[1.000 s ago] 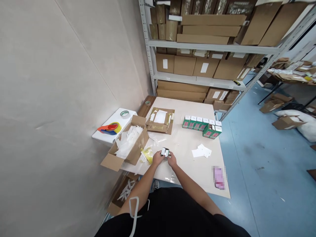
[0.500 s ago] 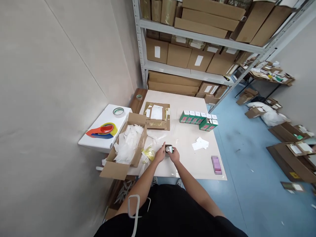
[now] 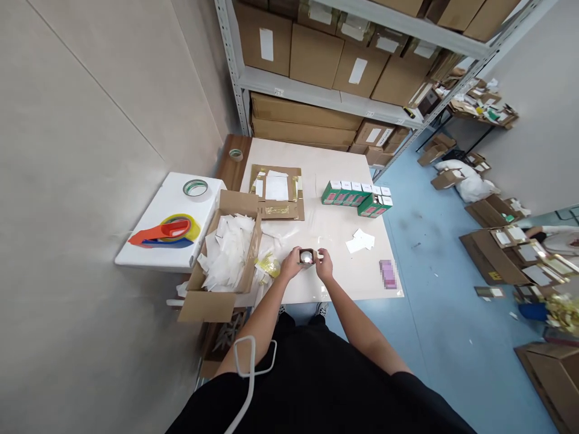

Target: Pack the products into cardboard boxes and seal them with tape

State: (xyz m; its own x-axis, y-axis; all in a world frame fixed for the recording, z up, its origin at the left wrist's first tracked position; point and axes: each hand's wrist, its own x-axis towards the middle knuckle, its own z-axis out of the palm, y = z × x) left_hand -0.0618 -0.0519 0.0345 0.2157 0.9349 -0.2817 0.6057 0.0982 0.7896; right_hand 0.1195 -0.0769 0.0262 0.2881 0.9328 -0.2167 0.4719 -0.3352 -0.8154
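Observation:
Near the front of the table, a small open box [image 3: 307, 265] is held with its opening facing up. Inside it shows the top of a rounded, whitish object [image 3: 306, 257] whose kind I cannot make out. My left hand [image 3: 291, 264] grips the left side of the box. At the opposite edge, my right hand [image 3: 324, 266] has its fingers bent and pinched at the rim or flap. Several green-and-white small boxes [image 3: 348, 194] stand in a row farther back on the right.
An open carton [image 3: 246, 295] full of white paper sheets stands at the left, beside a crumpled yellow-and-clear wrapping [image 3: 269, 266]. An orange tape dispenser [image 3: 165, 230] lies on a white box. White cards [image 3: 360, 241] and a blurred purple stack [image 3: 388, 274] are at the right.
My right hand has moved from over the box opening to its right edge, so the rounded object shows more fully. The head view has shifted downward and right.

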